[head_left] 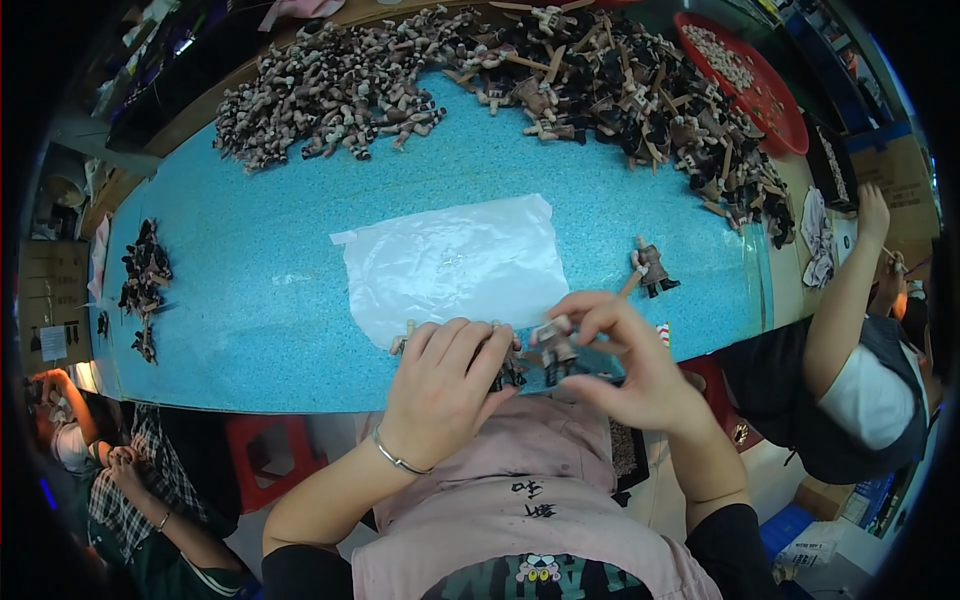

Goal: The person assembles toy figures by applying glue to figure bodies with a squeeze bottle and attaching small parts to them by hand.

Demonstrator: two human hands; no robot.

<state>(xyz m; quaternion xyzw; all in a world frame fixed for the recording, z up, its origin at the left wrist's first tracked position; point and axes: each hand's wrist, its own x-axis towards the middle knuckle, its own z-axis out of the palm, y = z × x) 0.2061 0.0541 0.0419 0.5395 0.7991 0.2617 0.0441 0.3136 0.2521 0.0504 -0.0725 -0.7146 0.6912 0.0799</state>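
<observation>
At the table's near edge, my left hand [440, 375] is closed over small toy figures. A dark-legged toy figure [511, 368] shows beside its fingertips, and a pale bit of another sticks out at its left side. My right hand [635, 365] grips a brown-and-grey toy figure [556, 350] between thumb and fingers, just right of my left hand; it is a little blurred. Behind both hands a white plastic sheet [455, 265] lies flat on the blue tabletop [260, 330]. A single brown-coated figure [650, 268] with a tan, blade-like piece lies right of the sheet.
Headless-looking pale figures form a big heap [320, 85] at the far left. Brown figures with tan blades fill another heap [640, 95] at the far right, beside a red tray [770, 105] of small pale pieces. A small dark pile [146, 280] lies left. Co-workers sit at both sides.
</observation>
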